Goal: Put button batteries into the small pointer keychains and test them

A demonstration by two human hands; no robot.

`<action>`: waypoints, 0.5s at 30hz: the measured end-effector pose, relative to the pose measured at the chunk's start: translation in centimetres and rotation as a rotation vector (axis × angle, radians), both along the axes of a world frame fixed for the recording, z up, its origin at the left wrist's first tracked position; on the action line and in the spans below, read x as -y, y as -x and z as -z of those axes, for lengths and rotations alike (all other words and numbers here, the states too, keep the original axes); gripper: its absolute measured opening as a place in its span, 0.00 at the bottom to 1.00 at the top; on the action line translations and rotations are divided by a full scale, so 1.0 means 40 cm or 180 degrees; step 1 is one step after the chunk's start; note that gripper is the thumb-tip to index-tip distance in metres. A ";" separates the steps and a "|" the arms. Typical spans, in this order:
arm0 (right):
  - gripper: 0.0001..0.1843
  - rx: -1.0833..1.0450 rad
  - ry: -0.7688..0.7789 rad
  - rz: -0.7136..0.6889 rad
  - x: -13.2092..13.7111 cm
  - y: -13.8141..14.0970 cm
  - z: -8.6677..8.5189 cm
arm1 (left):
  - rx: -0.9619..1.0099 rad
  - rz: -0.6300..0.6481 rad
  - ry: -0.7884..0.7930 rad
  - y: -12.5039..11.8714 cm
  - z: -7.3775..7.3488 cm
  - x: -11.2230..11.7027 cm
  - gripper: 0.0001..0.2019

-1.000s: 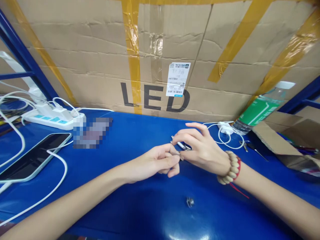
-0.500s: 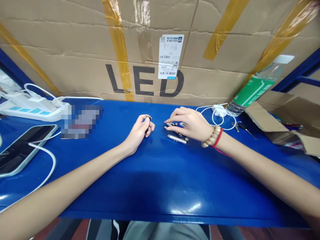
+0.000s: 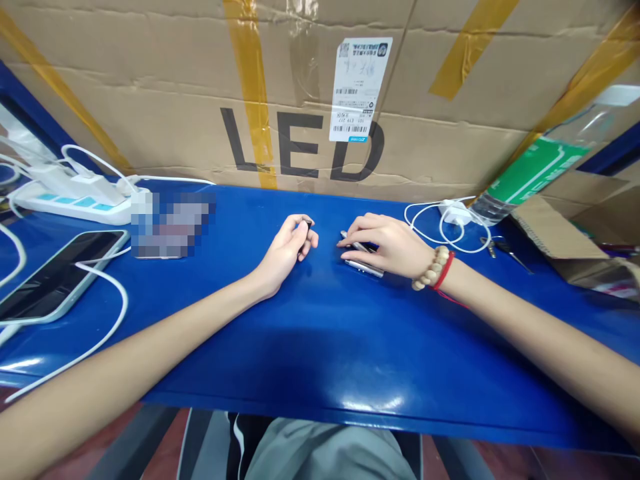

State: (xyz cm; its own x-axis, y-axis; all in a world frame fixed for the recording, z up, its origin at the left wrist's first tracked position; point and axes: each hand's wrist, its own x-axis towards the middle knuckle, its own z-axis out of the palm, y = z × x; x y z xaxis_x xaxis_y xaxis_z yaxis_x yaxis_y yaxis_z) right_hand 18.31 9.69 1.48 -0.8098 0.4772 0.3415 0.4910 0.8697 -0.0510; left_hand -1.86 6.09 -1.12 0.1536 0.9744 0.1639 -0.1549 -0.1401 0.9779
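Observation:
My left hand (image 3: 290, 252) is closed, with the thumb and fingers pinching a small dark piece (image 3: 309, 226) whose shape is mostly hidden. To its right, my right hand (image 3: 387, 245) reaches low over the table, palm down, with thumb and forefinger apart. Beneath its fingers lie small metal parts, among them a dark and silver piece (image 3: 367, 246), partly covered by the hand. Just in front of the thumb a slim silver metal tube (image 3: 365, 268) rests on the blue table (image 3: 310, 340). A bead bracelet (image 3: 431, 268) and a red cord circle my right wrist.
A large taped carton (image 3: 175, 100) marked LED stands along the back. On the left are a power strip (image 3: 95, 212), a phone (image 3: 60, 280) and white cables. A bottle (image 3: 540, 167), a charger (image 3: 455, 212), keys (image 3: 491, 248) and an open box (image 3: 560, 233) are on the right.
The view has shifted, so most things sit slightly further right and higher. My right hand has settled over the small parts and covers more of them. My left hand keeps its pinch.

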 end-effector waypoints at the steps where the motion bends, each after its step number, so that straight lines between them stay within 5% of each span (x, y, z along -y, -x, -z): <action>1: 0.14 0.0005 0.0008 -0.0011 0.001 0.001 0.002 | 0.0002 -0.0019 0.0006 0.000 -0.001 0.002 0.07; 15: 0.14 -0.0252 0.0032 0.0245 0.065 0.028 0.056 | -0.0005 -0.0281 -0.0147 -0.017 0.001 0.020 0.07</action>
